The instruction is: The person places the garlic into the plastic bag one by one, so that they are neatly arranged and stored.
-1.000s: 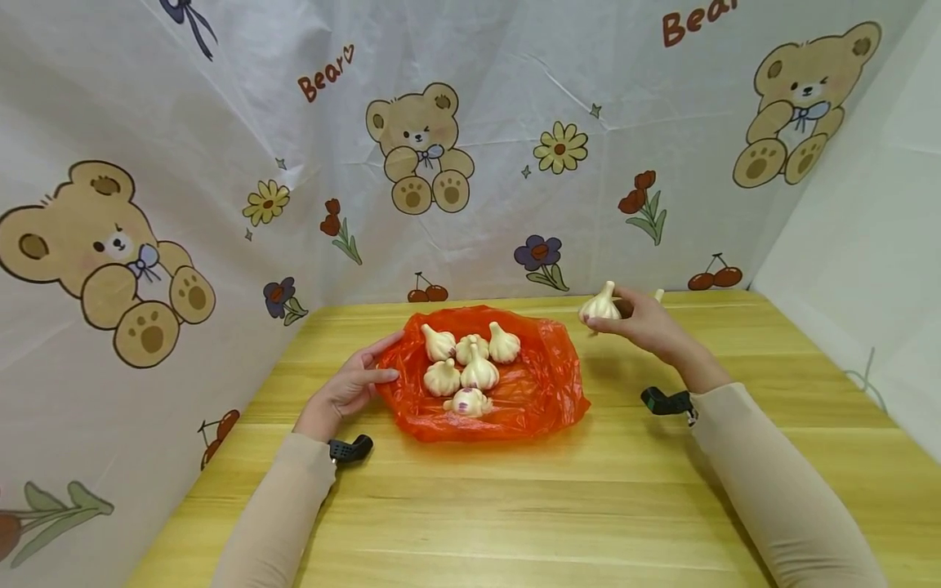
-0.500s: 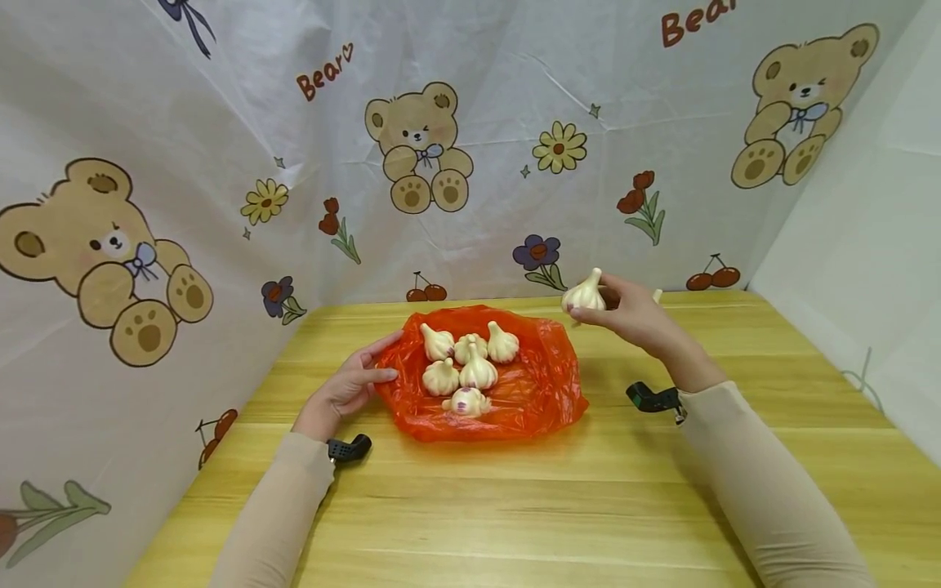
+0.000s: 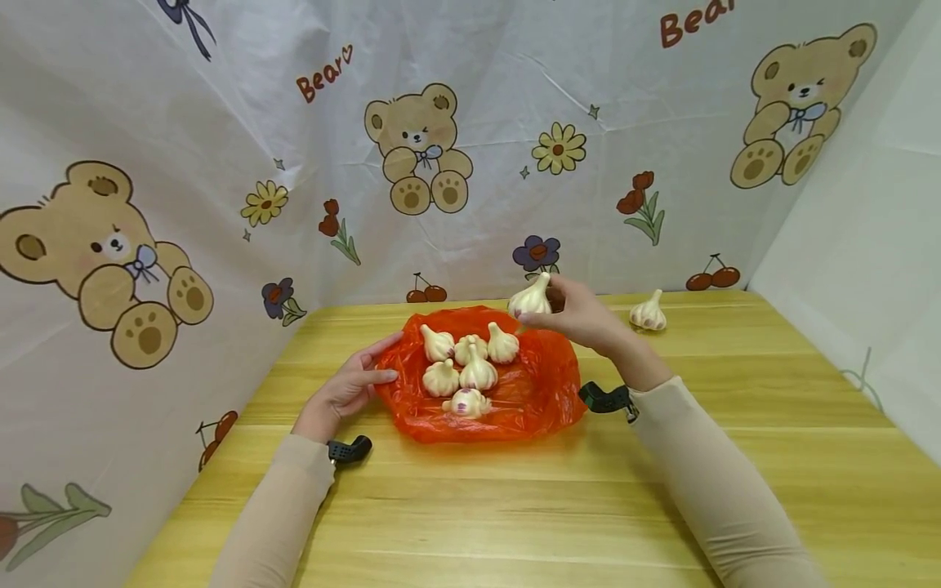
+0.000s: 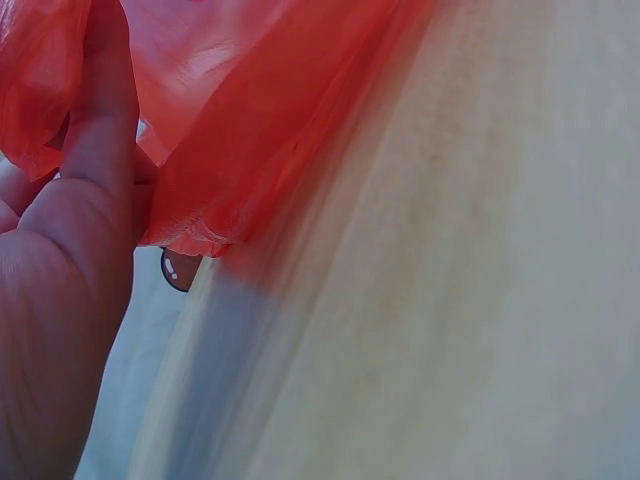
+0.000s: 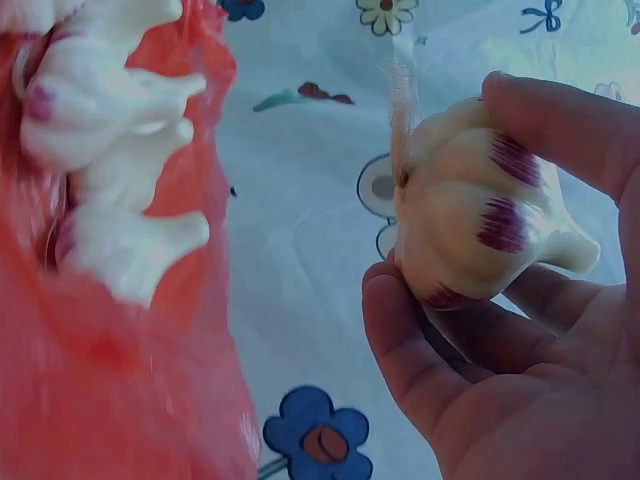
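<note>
A red plastic bag (image 3: pixel 529 412) lies open on the table with several garlic bulbs (image 3: pixel 479 374) inside. My left hand (image 3: pixel 351 385) grips the bag's left edge; in the left wrist view the thin red plastic (image 4: pixel 255 130) passes between thumb and fingers. Over the bag's back right part, my right hand (image 3: pixel 591 320) holds another garlic bulb (image 3: pixel 529 299) above the rim, stem upward. Seen from the right wrist, this purple-streaked bulb (image 5: pixel 470 215) is pinched between thumb and fingertips, with a tuft of roots at its base.
One more garlic bulb (image 3: pixel 648 314) stands on the wooden table (image 3: pixel 470 523) near its back edge, right of the bag. A white cloth (image 3: pixel 485 245) printed with bears and flowers hangs behind and to the left. A pale wall (image 3: pixel 867 245) borders the right side.
My right hand has moved left with its garlic bulb, from beside the bag to above its back right part. The bulb behind it now shows fully. My left hand stays put.
</note>
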Tool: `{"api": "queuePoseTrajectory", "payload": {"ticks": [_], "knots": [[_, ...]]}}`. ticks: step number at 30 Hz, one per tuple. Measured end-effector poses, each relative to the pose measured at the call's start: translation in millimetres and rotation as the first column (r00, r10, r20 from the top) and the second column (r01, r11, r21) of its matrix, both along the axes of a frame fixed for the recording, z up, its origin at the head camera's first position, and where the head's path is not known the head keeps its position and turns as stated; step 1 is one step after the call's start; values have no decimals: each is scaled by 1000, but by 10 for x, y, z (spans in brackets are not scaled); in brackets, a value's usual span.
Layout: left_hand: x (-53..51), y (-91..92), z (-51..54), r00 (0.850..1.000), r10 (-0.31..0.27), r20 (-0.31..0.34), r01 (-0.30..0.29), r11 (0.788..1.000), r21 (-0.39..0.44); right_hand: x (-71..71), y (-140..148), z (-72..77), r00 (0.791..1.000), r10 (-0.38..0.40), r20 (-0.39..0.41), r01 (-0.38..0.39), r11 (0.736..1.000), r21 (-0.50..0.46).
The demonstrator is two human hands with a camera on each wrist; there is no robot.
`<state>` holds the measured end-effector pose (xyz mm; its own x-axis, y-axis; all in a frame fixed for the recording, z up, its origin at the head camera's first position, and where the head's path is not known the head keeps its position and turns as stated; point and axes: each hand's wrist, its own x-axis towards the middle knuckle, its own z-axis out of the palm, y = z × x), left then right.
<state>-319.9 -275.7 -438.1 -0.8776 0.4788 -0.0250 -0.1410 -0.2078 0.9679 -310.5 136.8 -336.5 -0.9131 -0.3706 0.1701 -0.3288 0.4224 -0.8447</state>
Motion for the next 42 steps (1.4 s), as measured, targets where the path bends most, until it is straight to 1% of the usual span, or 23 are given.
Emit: {"api": "queuePoseTrajectory", "payload": {"ticks": [5, 8, 10, 13, 17, 19, 26, 30, 33, 37, 42], "knots": [[-11, -15, -27, 1000, 7, -1, -7, 1000, -4, -41, -237, -26, 999, 31, 11, -31, 1000, -4], [-18, -21, -33, 1000, 7, -5, -7, 1000, -12, -92, -357, -61, 998, 68, 8, -68, 998, -1], [-20, -18, -26, 1000, 4, -5, -4, 1000, -14, -137, -416, -98, 995, 102, 21, -102, 995, -1], [-19, -9, -1, 1000, 2, -5, -2, 1000, -15, -187, -461, -148, 990, 133, 52, -135, 990, 33], [-22, 5, 36, 1000, 6, 4, -6, 1000, -15, -227, -459, -218, 982, 147, 117, -157, 985, 77], [-20, 5, 39, 1000, 8, 8, -8, 1000, -17, -244, -453, -258, 979, 150, 135, -164, 982, 97], [-8, 8, 10, 1000, 9, 9, -9, 1000, -15, -286, -409, -379, 969, 179, 168, -199, 973, 113], [-8, 11, 20, 1000, 14, 4, -14, 1000, -13, -314, -351, -422, 963, 203, 180, -227, 966, 126], [-8, 14, 29, 1000, 16, 0, -16, 1000, -14, -338, -296, -454, 960, 210, 183, -240, 958, 158], [-1, 14, 30, 1000, 12, 2, -12, 1000, -26, -358, -246, -498, 957, 197, 213, -244, 944, 223], [4, 13, 20, 1000, 9, 6, -9, 1000, -30, -350, -242, -533, 953, 173, 250, -241, 931, 275]]}}
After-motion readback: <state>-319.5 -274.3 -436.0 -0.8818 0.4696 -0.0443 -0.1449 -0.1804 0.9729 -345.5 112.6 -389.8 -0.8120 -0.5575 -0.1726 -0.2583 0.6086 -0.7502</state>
